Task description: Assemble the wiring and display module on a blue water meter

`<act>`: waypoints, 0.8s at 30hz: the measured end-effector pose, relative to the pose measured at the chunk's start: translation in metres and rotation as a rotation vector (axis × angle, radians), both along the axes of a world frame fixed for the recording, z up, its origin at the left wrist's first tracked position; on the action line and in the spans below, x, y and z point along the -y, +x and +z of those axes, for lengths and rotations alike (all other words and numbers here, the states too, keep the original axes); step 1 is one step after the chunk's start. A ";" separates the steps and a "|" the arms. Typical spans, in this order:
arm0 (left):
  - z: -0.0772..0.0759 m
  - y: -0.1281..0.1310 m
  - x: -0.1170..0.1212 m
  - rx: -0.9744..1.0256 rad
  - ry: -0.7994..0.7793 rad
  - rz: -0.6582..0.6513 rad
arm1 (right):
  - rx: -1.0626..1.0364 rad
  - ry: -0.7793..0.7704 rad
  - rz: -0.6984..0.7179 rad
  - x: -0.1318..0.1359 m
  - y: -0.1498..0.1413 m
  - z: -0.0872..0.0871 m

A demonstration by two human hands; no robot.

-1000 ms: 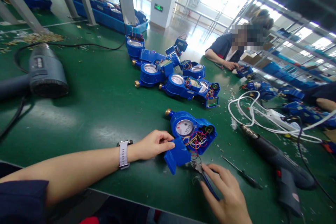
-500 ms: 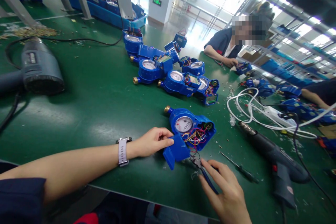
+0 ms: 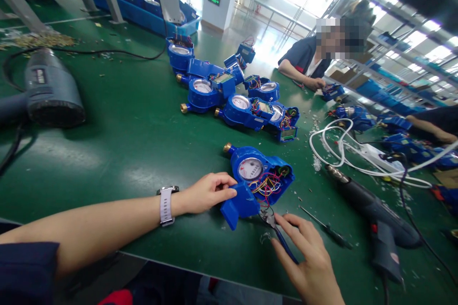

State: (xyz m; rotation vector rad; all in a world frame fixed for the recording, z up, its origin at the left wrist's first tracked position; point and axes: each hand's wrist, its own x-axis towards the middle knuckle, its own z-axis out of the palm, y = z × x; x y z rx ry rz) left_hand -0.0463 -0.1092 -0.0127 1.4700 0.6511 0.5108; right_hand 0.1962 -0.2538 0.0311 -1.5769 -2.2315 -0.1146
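Observation:
In front of me a blue water meter [image 3: 250,168] lies on the green table, its brass end at the upper left and its wire compartment uncovered. Red, yellow and white wires [image 3: 266,185] bunch inside it. My left hand [image 3: 211,194] pinches the edge of the blue cover [image 3: 244,201], which is tilted beside the compartment. With my right hand [image 3: 309,257] I hold small cutting pliers [image 3: 279,233] by their dark blue handles. The jaws are at the thin wires by the cover's lower right edge; whether they are closed on one I cannot tell.
Several blue meters [image 3: 239,103] stand farther back. A heat gun [image 3: 379,219] and a screwdriver [image 3: 327,228] lie right, near a coiled white cable [image 3: 339,147]. Another heat gun [image 3: 53,90] is at left. A co-worker [image 3: 307,64] handles a meter across the table.
Both hands, the cover and the pliers stay almost in place. The view has shifted very slightly.

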 end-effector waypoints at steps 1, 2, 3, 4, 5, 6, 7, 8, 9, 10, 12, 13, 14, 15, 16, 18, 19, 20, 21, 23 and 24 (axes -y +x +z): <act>0.000 0.000 0.000 0.002 0.005 -0.002 | 0.003 -0.002 0.002 -0.001 0.000 0.000; -0.001 0.000 0.000 0.004 0.011 -0.002 | 0.003 -0.007 0.006 -0.001 0.000 0.001; -0.001 0.000 0.000 0.007 0.017 -0.002 | 0.000 -0.016 0.010 -0.001 0.000 0.001; -0.001 0.000 0.000 0.010 0.023 0.001 | -0.005 -0.026 0.014 -0.001 0.001 0.001; -0.002 0.000 0.000 0.011 0.028 0.004 | -0.012 -0.036 0.020 0.000 0.001 0.001; -0.003 0.000 0.000 0.011 0.032 0.008 | -0.020 -0.044 0.026 0.000 0.002 0.001; -0.003 0.000 -0.001 0.009 0.034 0.011 | -0.026 -0.053 0.031 0.000 0.002 0.000; -0.003 0.000 -0.001 0.007 0.036 0.015 | -0.030 -0.061 0.035 0.000 0.002 0.000; -0.003 0.000 0.000 0.005 0.038 0.018 | -0.030 -0.068 0.039 0.000 0.002 0.000; -0.003 0.000 0.000 0.006 0.038 0.021 | -0.027 -0.073 0.043 0.000 0.002 0.000; -0.003 0.000 0.000 0.007 0.035 0.022 | -0.009 -0.066 0.048 -0.001 0.002 -0.001; -0.003 0.000 0.000 0.006 0.033 0.022 | 0.007 -0.054 0.051 -0.001 0.002 -0.002; -0.002 0.000 0.001 0.005 0.031 0.021 | 0.024 -0.036 0.055 -0.002 0.002 -0.002; -0.002 0.000 0.001 0.002 0.028 0.021 | 0.041 -0.020 0.058 -0.002 0.002 -0.003; -0.001 0.000 0.001 -0.002 0.025 0.019 | 0.052 -0.006 0.062 -0.002 0.002 -0.004; 0.000 0.000 0.001 -0.012 0.013 0.009 | 0.044 0.010 0.071 -0.002 0.002 -0.006; 0.001 0.000 0.000 -0.015 0.010 0.005 | 0.026 0.010 0.073 -0.001 0.001 -0.007; 0.001 0.000 0.000 -0.018 0.015 0.006 | 0.004 0.008 0.074 -0.001 0.001 -0.008; 0.002 -0.001 0.000 -0.020 0.031 0.013 | -0.017 0.005 0.074 0.000 0.001 -0.008; 0.002 -0.001 0.001 -0.025 0.093 0.034 | -0.046 0.000 0.077 0.001 0.001 -0.008; 0.003 -0.001 0.002 -0.026 0.135 0.040 | -0.052 -0.005 0.083 0.002 0.001 -0.007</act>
